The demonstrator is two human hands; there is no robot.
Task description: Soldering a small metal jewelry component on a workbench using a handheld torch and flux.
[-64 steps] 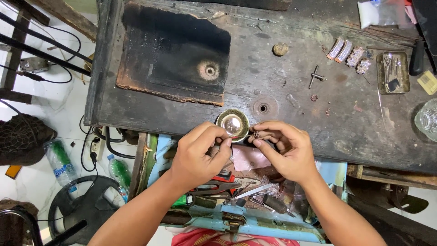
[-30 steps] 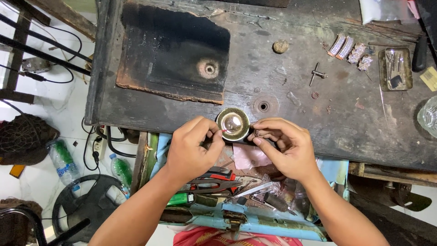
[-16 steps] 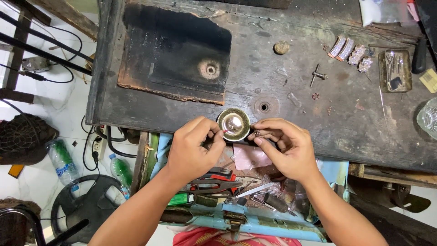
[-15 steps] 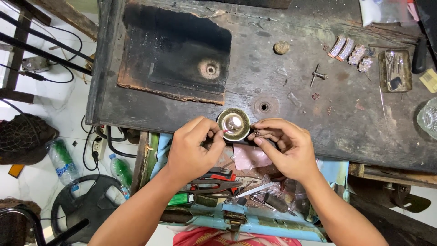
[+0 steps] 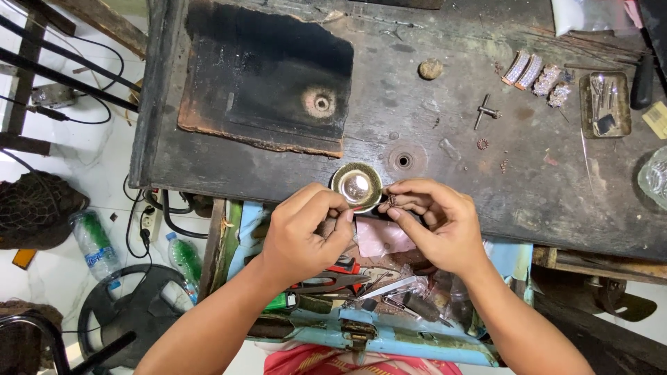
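Observation:
My left hand [image 5: 306, 232] and my right hand [image 5: 434, 222] meet at the near edge of a dark, worn workbench [image 5: 486, 180]. A small round brass dish [image 5: 356, 186] sits on the bench edge just beyond my fingertips, and my left fingers touch its near rim. The thumb and fingers of my right hand pinch a tiny dark jewellery piece [image 5: 391, 201] right beside the dish. I cannot tell whether my left fingers also hold something small.
A charred black board [image 5: 271, 76] lies at the bench's back left. Several stone-set bracelet segments [image 5: 536, 71] and a small metal tray [image 5: 604, 104] with tools lie at the back right. Below my hands is an open blue drawer [image 5: 389, 333] with pliers and other tools. Plastic bottles [image 5: 94, 243] stand on the floor.
Hardly anything differs; both hands stay at the brass dish, with only small finger shifts around the tiny piece.

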